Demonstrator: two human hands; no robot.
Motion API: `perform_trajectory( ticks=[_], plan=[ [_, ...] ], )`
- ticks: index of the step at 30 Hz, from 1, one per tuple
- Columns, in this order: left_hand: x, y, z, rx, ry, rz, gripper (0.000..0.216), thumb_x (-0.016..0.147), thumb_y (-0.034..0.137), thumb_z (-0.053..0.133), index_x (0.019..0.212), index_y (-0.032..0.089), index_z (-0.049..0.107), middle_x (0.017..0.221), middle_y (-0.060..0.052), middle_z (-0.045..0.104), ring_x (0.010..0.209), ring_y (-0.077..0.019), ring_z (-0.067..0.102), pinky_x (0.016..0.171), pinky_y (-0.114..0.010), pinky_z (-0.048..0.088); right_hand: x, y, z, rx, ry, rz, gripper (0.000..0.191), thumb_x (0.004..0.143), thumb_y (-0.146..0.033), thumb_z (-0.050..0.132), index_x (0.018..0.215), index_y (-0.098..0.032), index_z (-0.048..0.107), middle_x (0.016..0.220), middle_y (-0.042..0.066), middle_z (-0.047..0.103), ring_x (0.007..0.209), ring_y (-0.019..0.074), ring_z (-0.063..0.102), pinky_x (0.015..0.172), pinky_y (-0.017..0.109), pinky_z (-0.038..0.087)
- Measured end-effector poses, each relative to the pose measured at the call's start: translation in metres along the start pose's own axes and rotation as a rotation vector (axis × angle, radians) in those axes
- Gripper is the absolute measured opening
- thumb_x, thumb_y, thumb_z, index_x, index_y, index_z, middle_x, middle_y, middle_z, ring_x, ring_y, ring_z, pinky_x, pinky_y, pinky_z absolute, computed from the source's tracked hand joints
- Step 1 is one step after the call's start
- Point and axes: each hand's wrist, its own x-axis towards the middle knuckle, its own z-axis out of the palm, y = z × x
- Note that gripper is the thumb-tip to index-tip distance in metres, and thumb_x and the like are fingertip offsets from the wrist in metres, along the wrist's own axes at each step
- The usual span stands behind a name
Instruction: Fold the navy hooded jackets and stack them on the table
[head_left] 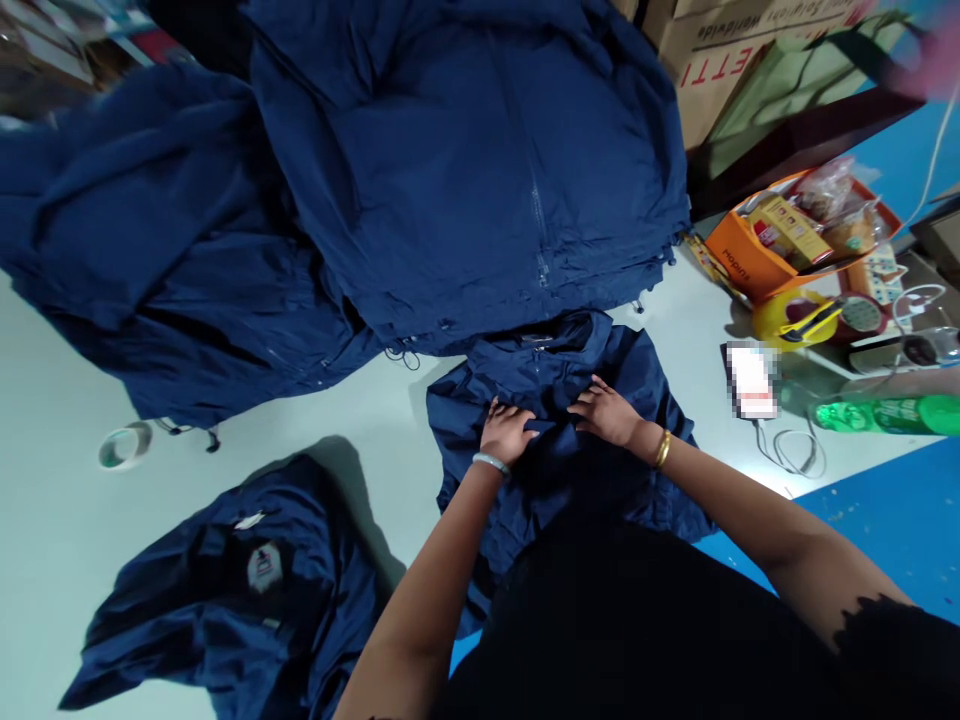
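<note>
A navy jacket [630,380] lies spread on the pale floor directly below me, with its collar and zip at the far end. My left hand [506,430], wearing a pale bracelet, is on the jacket's front, its fingers on a fold of the fabric. My right hand [607,412], with a gold bangle at the wrist, is on the same fold, close to my left hand. Both sets of fingers point towards each other. The lower part of the jacket is hidden by my dark clothing.
A large stack of navy jackets [465,150] rises ahead, with another heap [172,250] to its left. A navy jacket with a pale patch [225,600] lies at lower left. To the right are an orange box of snacks [772,240], a phone [752,380] and a green bottle [892,415].
</note>
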Motion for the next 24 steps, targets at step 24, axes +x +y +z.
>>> perform_trajectory(
  ticks=[24],
  plan=[
    [-0.050,0.020,-0.015,-0.014,-0.169,-0.321,0.027,0.104,0.044,0.053,0.113,0.021,0.065,0.103,-0.009,0.076,0.098,-0.0248,0.073,0.085,-0.033,0.050,-0.050,0.022,-0.033,0.006,0.370,0.191,0.027,0.102,-0.031,0.063,0.123,-0.018,0.075,0.129,0.015,0.072,0.121,0.0281,0.066,0.112,0.045,0.049]
  ],
)
